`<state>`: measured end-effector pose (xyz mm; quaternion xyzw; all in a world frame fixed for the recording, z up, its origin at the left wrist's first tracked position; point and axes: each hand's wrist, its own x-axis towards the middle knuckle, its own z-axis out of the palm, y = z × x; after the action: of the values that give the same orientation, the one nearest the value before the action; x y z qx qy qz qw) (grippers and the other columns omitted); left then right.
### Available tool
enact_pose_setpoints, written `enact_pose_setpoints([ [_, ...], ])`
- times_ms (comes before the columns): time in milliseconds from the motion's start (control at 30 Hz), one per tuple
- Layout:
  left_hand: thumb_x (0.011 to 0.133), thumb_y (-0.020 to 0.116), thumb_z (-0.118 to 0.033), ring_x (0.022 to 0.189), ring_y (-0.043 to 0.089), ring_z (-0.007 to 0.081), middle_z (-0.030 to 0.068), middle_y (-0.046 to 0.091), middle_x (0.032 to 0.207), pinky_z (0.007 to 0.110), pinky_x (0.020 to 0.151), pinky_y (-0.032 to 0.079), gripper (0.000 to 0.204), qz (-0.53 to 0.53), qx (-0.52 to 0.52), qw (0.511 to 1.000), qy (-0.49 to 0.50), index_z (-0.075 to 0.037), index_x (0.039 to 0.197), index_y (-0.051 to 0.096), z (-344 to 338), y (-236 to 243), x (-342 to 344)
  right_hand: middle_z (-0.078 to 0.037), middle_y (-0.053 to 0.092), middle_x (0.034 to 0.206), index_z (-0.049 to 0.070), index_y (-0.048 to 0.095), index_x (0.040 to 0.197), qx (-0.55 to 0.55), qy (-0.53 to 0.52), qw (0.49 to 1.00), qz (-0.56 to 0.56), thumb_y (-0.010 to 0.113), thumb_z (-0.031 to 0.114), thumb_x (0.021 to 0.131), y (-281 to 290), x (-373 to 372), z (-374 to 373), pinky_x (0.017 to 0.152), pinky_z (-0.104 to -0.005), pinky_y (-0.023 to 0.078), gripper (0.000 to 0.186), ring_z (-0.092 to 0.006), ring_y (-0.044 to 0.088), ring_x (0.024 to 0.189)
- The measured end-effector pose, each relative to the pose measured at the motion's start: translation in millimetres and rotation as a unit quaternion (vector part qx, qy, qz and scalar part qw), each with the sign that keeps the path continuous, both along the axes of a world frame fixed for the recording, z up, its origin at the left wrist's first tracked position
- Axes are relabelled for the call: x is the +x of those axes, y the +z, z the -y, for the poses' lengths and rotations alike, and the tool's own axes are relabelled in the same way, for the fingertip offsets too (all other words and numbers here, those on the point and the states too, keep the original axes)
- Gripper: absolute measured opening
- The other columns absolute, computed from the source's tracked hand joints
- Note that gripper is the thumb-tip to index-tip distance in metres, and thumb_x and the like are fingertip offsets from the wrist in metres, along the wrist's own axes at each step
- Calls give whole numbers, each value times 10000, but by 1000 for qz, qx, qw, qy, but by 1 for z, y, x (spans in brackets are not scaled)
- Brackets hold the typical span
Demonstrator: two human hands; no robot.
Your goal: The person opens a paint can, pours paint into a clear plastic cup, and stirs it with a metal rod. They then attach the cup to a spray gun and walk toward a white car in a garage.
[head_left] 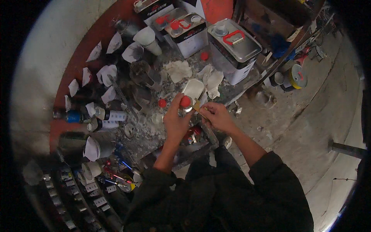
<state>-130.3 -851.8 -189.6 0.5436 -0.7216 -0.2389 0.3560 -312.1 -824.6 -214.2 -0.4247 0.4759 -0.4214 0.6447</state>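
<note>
A small rectangular metal can [194, 88] with a pale top stands near the front of the cluttered bench. My left hand [176, 123] is closed round its red cap [186, 101], at the near end of the can. Between the fingers and thumb of my right hand [219, 116] is a flat, yellowish tool [197, 106], its far end touching or close beside the cap. What kind of tool it is I cannot make out. On the bench left of my left hand lies a loose red cap [162, 103].
Large metal cans [235, 42] with red handles stand at the back. Crumpled paper [177, 71] lies nearer. White paper cups [107, 74] and several bottles [114, 115] crowd the left side. A round tin [296, 77] sits on the floor beyond the bench's right edge.
</note>
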Motion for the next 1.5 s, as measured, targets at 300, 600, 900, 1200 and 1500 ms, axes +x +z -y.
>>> enact_pose_setpoints([
  [300,634,877,-97,1089,639,319,163,647,1193,381,930,503,714,66,43,989,-122,-49,1278,572,36,32,5,-89,668,678,-48,666,1031,45,73,979,-184,592,245,947,34,-26,20,443,-280,497,314,-133,626,493],
  [600,632,886,-184,1023,659,339,162,666,1148,386,874,529,620,104,9,991,-83,-28,1178,639,31,32,1,-144,681,645,-92,674,900,70,47,985,-147,583,222,943,45,-16,21,446,-300,531,330,-189,665,493],
  [900,642,864,-131,988,674,318,154,681,1094,368,828,531,585,98,39,991,-83,-44,1170,627,30,36,0,-98,665,635,-43,672,803,111,28,991,-76,609,306,959,22,-7,19,422,-279,450,387,-137,591,457],
  [1200,639,874,-121,1135,633,303,176,630,1247,362,929,509,682,141,111,952,-250,-88,1263,602,67,53,9,-99,684,754,-41,669,890,124,31,988,82,619,284,962,16,-23,-8,517,-293,500,337,-143,653,617],
  [1500,618,901,-247,1342,377,422,274,347,1462,445,1104,349,1077,74,93,990,-82,-12,1466,280,21,40,-21,-133,712,824,-16,637,1034,17,-91,995,-32,595,190,944,21,-82,-11,586,-309,537,228,-158,687,663],
])
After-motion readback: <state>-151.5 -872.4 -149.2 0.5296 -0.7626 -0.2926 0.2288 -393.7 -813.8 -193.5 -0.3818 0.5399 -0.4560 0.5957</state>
